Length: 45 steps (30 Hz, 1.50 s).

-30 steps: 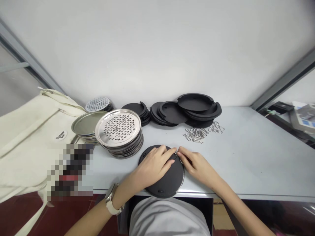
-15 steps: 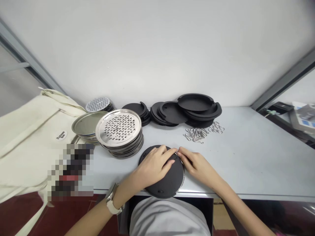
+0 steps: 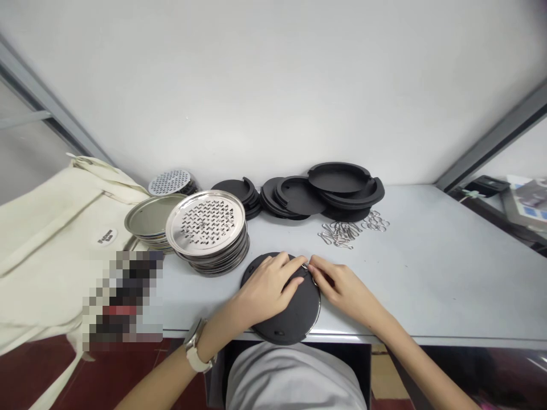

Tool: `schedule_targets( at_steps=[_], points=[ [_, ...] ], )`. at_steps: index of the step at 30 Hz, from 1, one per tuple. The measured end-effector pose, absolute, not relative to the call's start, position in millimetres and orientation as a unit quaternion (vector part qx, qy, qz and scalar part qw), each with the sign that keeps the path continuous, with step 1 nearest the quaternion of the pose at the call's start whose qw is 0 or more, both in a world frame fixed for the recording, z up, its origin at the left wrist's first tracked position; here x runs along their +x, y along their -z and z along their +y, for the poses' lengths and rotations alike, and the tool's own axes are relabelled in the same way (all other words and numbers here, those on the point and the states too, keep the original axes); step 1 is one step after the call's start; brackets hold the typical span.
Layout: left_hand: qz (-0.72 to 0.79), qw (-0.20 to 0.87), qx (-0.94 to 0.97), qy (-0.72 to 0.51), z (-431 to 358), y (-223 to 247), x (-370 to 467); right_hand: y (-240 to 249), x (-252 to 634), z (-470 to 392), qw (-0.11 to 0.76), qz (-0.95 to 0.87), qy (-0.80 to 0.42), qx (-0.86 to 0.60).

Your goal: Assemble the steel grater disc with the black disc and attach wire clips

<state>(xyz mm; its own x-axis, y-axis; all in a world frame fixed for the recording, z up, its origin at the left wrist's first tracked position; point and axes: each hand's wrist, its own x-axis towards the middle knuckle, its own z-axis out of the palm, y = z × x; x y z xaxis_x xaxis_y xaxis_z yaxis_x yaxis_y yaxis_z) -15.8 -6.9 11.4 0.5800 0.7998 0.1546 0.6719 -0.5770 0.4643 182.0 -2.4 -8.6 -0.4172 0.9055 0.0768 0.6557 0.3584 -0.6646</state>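
Note:
A round black disc [image 3: 294,316] with a thin shiny rim along its right side lies at the table's front edge. My left hand [image 3: 269,287] is spread flat over its upper part, the index fingertip at the disc's upper right edge. There a small metal clip [image 3: 305,265] shows between my two hands. My right hand [image 3: 337,282] is closed, thumb and index pinched on the clip at the rim; the fingers partly hide it. Behind the hands lie a pile of wire clips [image 3: 339,233] and several metal rings [image 3: 376,222].
Left of the disc stands a stack of metal grater plates [image 3: 207,225], beside plain round metal plates [image 3: 154,216]. Black round trays [image 3: 342,179] and black discs [image 3: 233,191] are stacked along the wall. A cream bag [image 3: 64,245] lies at the left; papers [image 3: 530,199] sit far right.
My right fingertips have shifted very slightly at the disc's edge, and a bit more of the metal clip shows. The left hand and the disc stay in place.

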Motion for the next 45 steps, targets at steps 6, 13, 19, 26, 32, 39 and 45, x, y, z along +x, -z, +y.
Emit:
schedule_targets(
  at_steps=[6,13,19,26,32,39,45],
  points=[
    [0.419,0.184,0.870,-0.181,-6.7,-11.1,-16.0,9.2,182.0,-3.4,0.226,-0.797,-0.271,-0.491],
    [0.417,0.185,0.871,-0.180,-6.6,-10.7,-15.3,9.3,181.6,-3.9,0.220,-0.796,-0.271,-0.494],
    [0.414,0.181,0.875,-0.176,-7.3,-9.6,-16.3,9.8,180.8,-5.1,0.223,-0.794,-0.264,-0.500],
    [0.408,0.168,0.882,-0.164,-8.0,-11.0,-16.5,8.4,180.8,-6.1,0.226,-0.796,-0.268,-0.493],
    [0.411,0.171,0.880,-0.168,-7.4,-10.9,-15.8,9.0,180.1,-6.2,0.230,-0.793,-0.262,-0.500],
    [0.401,0.178,0.882,-0.173,-6.7,-12.0,-15.3,9.3,179.3,-6.4,0.227,-0.794,-0.258,-0.502],
    [0.395,0.183,0.883,-0.173,-6.0,-12.7,-15.5,8.2,178.3,-7.3,0.225,-0.796,-0.250,-0.504]
  ],
)
